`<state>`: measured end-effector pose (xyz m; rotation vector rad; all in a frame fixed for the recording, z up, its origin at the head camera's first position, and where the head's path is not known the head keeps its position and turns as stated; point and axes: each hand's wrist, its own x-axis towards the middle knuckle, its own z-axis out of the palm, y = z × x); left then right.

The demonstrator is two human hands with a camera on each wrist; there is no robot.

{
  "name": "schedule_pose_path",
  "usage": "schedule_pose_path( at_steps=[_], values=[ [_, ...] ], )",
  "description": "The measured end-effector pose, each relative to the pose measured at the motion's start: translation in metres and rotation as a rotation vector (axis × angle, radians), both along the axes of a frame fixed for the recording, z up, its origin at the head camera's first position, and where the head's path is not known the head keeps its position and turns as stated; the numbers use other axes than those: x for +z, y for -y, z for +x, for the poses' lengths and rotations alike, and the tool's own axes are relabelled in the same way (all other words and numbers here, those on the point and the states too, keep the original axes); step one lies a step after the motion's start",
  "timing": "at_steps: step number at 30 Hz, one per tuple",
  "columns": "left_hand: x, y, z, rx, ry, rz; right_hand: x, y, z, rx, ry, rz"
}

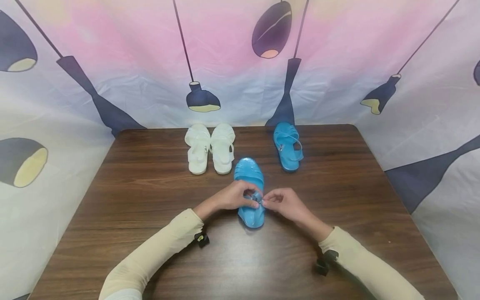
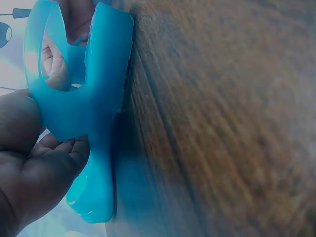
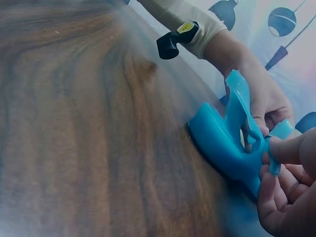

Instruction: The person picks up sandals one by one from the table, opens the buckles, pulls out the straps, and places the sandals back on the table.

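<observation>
A blue sandal (image 1: pixel 249 170) lies on the table, toe pointing away, between my two hands. In the head view my left hand (image 1: pixel 235 196) reaches over its left side and pinches the strap near the buckle with thumb and fingers. From the right, my right hand (image 1: pixel 288 204) pinches the strap's end at the buckle. The right wrist view shows the strap end (image 3: pixel 281 129) sticking out by the right thumb (image 3: pixel 289 149). Side-on in the left wrist view, the sandal (image 2: pixel 101 98) rests with its sole on the wood; the buckle is hidden there.
A second blue sandal (image 1: pixel 288 146) lies at the back right of the brown table (image 1: pixel 150 187). Two white sandals (image 1: pixel 197 148) sit side by side at the back left. Behind the table hangs a cloth (image 1: pixel 232 62) printed with lamps.
</observation>
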<state>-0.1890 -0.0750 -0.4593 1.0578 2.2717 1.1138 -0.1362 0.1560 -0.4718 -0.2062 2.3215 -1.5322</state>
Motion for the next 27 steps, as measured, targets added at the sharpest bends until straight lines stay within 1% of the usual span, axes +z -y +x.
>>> schedule_pose_path(
  at_steps=[1, 3, 6, 9, 12, 16, 19, 22, 24, 27],
  values=[
    [-0.0001, 0.0001, 0.0000, -0.001, -0.001, 0.000, 0.0003, 0.0001, -0.0002, 0.008, -0.008, -0.002],
    [-0.0004, 0.0005, 0.0002, -0.001, -0.004, -0.002, 0.0000, -0.0008, -0.0003, 0.021, 0.002, -0.020],
    [-0.0007, 0.0009, 0.0004, -0.001, -0.010, -0.004, -0.0011, -0.0046, 0.0007, 0.027, 0.059, -0.064],
    [-0.0007, 0.0010, 0.0006, -0.001, -0.018, -0.003, -0.0020, -0.0085, 0.0021, 0.020, 0.105, -0.077],
    [-0.0004, 0.0008, 0.0008, 0.004, -0.018, -0.001, -0.0021, -0.0094, 0.0030, 0.017, 0.101, -0.058],
    [-0.0001, -0.0002, 0.0011, 0.016, 0.002, 0.003, -0.0016, -0.0062, 0.0018, 0.016, 0.079, -0.065],
    [0.0006, -0.0009, 0.0009, 0.029, 0.024, -0.007, 0.0002, -0.0032, 0.0005, 0.013, 0.076, -0.066],
    [0.0014, -0.0008, 0.0009, 0.038, 0.028, -0.021, 0.0026, -0.0016, 0.0008, 0.008, 0.077, -0.057],
    [0.0018, -0.0009, 0.0008, 0.039, 0.024, -0.029, 0.0029, -0.0021, 0.0017, 0.008, 0.094, -0.061],
    [0.0022, -0.0013, 0.0008, 0.037, 0.026, -0.033, 0.0000, -0.0044, 0.0030, 0.006, 0.147, -0.091]
  ],
)
